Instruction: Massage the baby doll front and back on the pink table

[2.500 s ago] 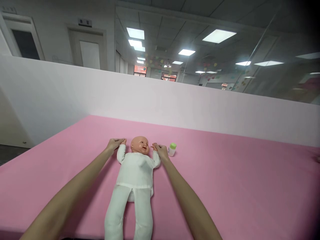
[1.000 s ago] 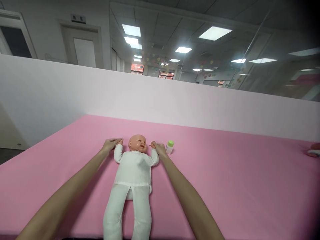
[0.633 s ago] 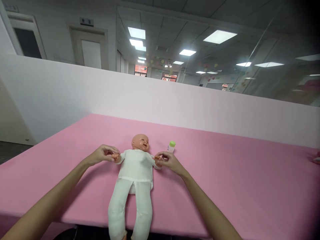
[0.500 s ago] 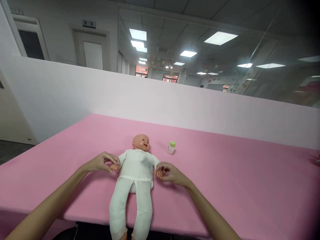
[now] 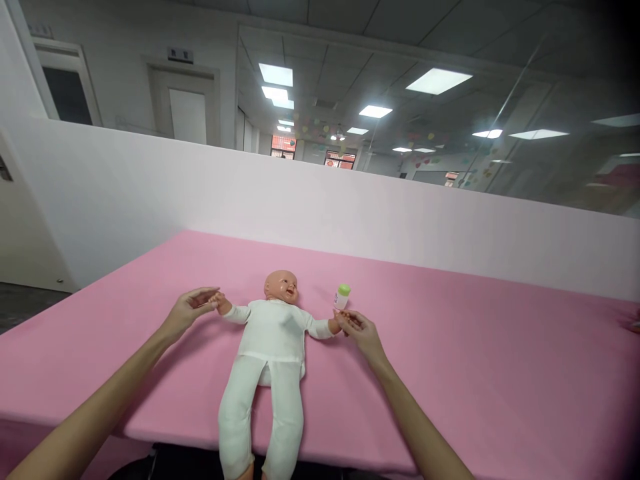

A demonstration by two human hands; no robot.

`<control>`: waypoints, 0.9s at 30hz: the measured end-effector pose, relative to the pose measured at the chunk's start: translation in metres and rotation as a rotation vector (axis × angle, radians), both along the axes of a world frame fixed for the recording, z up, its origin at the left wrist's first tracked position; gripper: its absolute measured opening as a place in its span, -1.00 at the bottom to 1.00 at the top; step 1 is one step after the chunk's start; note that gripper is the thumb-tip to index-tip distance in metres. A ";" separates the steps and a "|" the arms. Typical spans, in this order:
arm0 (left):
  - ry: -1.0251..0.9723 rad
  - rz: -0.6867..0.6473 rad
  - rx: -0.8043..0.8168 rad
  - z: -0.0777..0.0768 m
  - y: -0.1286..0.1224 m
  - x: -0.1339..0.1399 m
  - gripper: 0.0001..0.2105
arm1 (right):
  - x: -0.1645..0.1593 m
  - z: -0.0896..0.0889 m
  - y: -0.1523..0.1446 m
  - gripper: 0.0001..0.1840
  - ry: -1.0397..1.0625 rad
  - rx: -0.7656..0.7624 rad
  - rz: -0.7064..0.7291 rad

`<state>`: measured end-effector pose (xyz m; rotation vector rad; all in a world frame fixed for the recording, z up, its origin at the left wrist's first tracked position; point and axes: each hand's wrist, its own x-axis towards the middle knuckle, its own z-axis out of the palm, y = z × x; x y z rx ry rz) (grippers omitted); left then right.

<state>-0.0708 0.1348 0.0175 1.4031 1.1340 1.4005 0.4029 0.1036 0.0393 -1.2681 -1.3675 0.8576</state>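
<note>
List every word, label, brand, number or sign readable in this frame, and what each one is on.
No text can be read.
Green-capped bottle: dark label marks, too small to read.
Sign plate above the middle door: characters present, too blurred to read.
Far-left sign: faint marks, too blurred to read.
Baby doll: no text visible.

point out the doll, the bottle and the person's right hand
Doll (image 5: 273,339): head view, on its clothed torso.
Bottle (image 5: 341,301): head view, on its body.
Right hand (image 5: 367,336): head view, on the back of the hand.
</note>
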 end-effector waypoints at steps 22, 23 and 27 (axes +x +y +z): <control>0.491 0.605 0.050 0.004 0.020 0.019 -0.46 | 0.057 -0.027 0.038 -0.45 -0.350 -0.029 -0.402; 0.401 0.544 0.165 0.013 0.019 0.043 -0.46 | 0.056 -0.022 0.042 -0.42 -0.369 0.001 -0.384; 0.025 -0.026 0.236 0.042 0.019 0.161 -0.51 | 0.044 -0.005 0.058 -0.36 -0.442 0.092 -0.301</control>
